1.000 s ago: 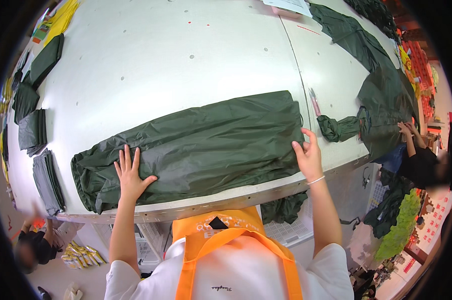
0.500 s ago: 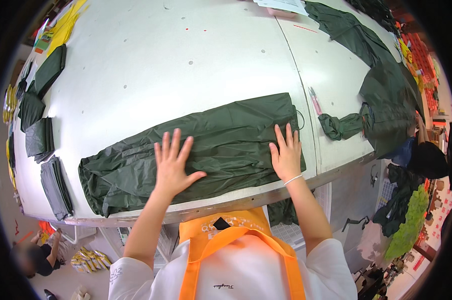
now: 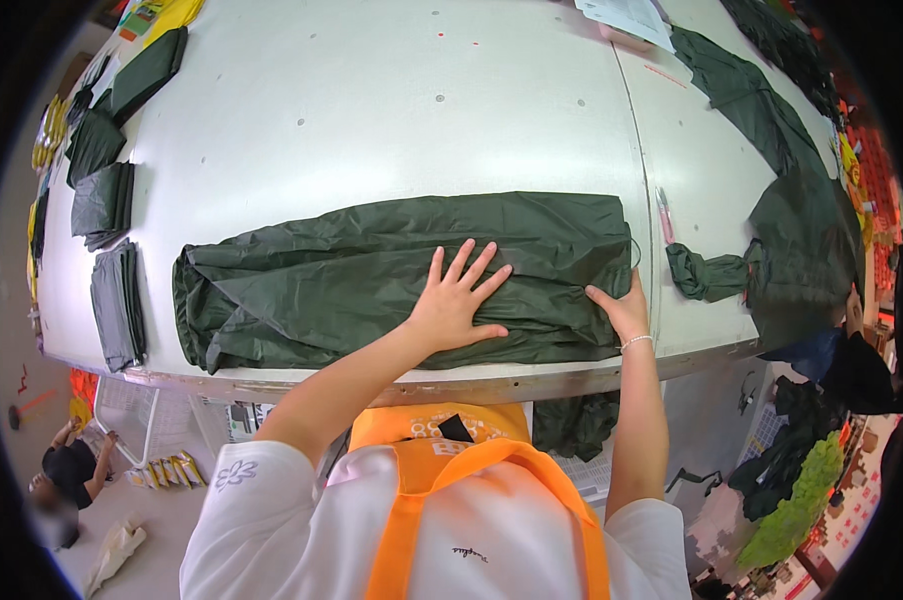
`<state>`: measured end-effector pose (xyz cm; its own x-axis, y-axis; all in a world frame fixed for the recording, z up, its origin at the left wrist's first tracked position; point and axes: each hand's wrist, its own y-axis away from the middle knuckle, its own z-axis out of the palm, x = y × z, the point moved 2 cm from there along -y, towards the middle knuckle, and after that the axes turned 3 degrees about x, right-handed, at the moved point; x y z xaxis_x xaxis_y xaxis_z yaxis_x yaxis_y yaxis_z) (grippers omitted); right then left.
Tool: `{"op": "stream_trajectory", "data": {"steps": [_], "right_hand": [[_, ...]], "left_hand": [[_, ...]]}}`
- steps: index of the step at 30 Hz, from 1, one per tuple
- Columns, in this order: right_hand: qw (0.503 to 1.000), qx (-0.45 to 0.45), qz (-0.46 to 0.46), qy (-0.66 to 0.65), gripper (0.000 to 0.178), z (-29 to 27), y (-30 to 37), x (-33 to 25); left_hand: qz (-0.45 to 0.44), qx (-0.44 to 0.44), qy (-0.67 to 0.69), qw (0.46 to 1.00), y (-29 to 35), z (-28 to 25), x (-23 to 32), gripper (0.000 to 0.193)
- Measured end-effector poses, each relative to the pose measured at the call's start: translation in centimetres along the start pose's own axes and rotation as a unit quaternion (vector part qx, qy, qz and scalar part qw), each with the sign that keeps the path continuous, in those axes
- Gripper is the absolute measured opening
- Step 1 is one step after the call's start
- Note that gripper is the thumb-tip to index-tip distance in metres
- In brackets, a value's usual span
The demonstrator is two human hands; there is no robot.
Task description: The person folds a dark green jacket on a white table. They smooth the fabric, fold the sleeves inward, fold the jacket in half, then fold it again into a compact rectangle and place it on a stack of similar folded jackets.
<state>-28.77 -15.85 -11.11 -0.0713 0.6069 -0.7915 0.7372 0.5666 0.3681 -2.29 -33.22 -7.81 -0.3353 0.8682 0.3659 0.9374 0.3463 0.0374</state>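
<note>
A long folded garment (image 3: 321, 290) of dark green, shiny fabric lies wrinkled along the table's near edge, a thin cord loop at its right end. My left hand (image 3: 458, 308) presses flat on its middle with spread fingers. At the right end, my right hand (image 3: 626, 308) grips the garment's edge, thumb on top; the fingertips are partly hidden at the edge. Just beyond that hand lie a small bundled piece of dark green fabric (image 3: 706, 273) and a pair of pink-handled snips (image 3: 664, 217).
Folded dark green packs (image 3: 118, 305) line the table's left side. More dark green fabric (image 3: 801, 240) spreads over the right side, beside a co-worker's hand (image 3: 853, 310). Papers (image 3: 626, 22) lie at the far edge. White crates (image 3: 126, 415) stand below the table.
My left hand has slid right to the garment's middle. My right hand has moved from lying flat to gripping the right edge. The view has shifted, too.
</note>
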Motion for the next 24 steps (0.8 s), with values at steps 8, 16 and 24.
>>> {"op": "stream_trajectory", "data": {"steps": [8,16,24], "right_hand": [[0.971,-0.165,-0.16,0.069,0.05,-0.6,5.6,-18.9],[0.903,-0.201,-0.159,0.344,0.076,20.1,11.4,-21.7],[0.918,-0.123,-0.368,0.085,0.027,23.2,11.7,-20.3]], "left_hand": [[-0.021,0.027,0.087,0.996,-4.3,2.4,1.4,0.084],[-0.34,0.002,0.833,0.436,5.2,-4.2,-10.4,0.051],[-0.402,0.094,0.81,0.417,8.0,0.1,-16.0,0.033]]}}
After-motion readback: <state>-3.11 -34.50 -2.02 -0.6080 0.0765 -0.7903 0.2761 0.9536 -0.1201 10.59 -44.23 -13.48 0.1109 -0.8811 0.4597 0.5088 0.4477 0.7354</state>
